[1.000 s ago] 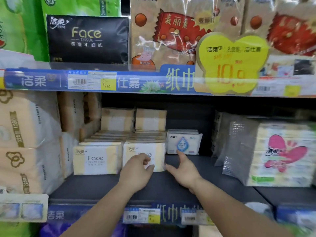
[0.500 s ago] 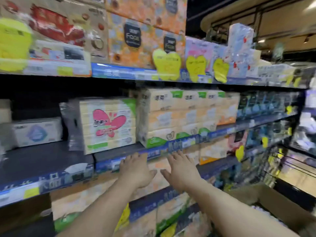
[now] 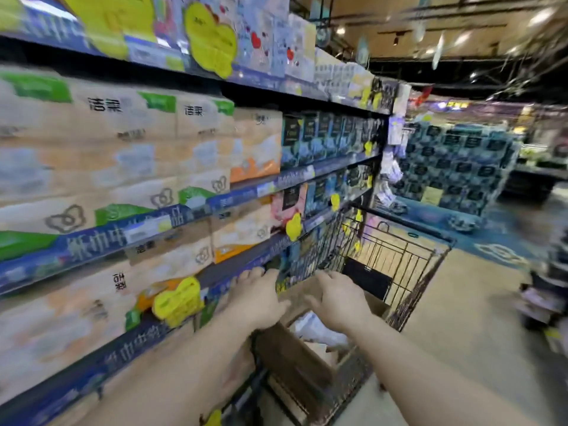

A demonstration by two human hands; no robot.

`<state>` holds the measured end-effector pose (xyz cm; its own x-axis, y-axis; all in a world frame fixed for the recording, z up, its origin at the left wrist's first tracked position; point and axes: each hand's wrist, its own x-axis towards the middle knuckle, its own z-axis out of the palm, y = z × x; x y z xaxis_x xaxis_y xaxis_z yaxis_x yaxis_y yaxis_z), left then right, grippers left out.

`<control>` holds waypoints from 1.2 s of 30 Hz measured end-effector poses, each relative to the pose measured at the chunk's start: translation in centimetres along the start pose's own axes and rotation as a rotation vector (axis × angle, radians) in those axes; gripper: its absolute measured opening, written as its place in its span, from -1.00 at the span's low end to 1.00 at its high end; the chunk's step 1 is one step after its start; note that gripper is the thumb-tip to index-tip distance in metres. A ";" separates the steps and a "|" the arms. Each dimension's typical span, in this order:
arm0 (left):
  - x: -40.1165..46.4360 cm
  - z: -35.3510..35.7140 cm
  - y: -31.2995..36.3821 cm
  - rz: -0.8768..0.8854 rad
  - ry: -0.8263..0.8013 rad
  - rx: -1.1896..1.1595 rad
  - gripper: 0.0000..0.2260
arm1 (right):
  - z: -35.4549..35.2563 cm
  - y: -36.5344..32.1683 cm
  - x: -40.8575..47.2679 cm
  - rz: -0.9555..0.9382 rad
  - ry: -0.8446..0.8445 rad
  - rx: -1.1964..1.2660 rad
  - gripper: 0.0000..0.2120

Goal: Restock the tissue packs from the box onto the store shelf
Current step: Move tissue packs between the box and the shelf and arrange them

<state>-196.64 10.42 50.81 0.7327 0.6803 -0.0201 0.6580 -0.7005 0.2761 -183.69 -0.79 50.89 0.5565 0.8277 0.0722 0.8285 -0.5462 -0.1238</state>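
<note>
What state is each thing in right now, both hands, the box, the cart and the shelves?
Left hand: open, holding nothing.
Right hand: open, holding nothing.
Brown cardboard box: open-topped, white packs inside, sitting in the cart.
Black wire shopping cart: parked beside the shelves.
Blue-edged store shelves: stocked.

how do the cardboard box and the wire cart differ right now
The cardboard box has solid brown walls, while the wire cart is open black mesh you can see through. The cardboard box holds white packs; the part of the wire cart beyond it shows only a dark panel. The cardboard box sits inside the wire cart. Both are open on top.
</note>
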 end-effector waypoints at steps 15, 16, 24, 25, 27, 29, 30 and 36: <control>25.9 10.6 -0.1 -0.049 -0.366 -0.217 -0.35 | 9.6 15.2 23.3 0.181 -0.344 0.022 -0.46; 26.5 11.6 -0.6 -0.077 -0.379 -0.244 -0.37 | 10.6 15.8 24.3 0.186 -0.370 0.019 -0.48; 31.6 22.3 -0.1 -0.452 -0.483 -0.509 -0.34 | 21.5 23.0 34.0 0.083 -0.621 0.031 -0.53; 32.3 24.3 0.4 -0.511 -0.484 -0.543 -0.33 | 23.0 24.0 35.4 0.051 -0.656 0.024 -0.54; 33.8 28.3 1.3 -0.622 -0.454 -0.567 -0.34 | 26.4 26.4 38.6 -0.017 -0.733 0.019 -0.50; 35.6 31.8 2.3 -0.702 -0.458 -0.600 -0.39 | 29.8 28.2 41.1 -0.035 -0.797 0.055 -0.37; 36.6 33.7 2.7 -0.750 -0.488 -0.624 -0.43 | 31.6 29.0 42.2 -0.046 -0.808 0.079 -0.34; 41.1 42.6 2.8 -0.950 -0.358 -0.749 -0.49 | 40.9 31.2 46.7 -0.234 -0.833 0.105 -0.50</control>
<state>-157.26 27.18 9.79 0.1085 0.6689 -0.7354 0.7760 0.4053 0.4832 -134.42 26.06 9.90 0.1114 0.7647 -0.6347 0.8827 -0.3695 -0.2902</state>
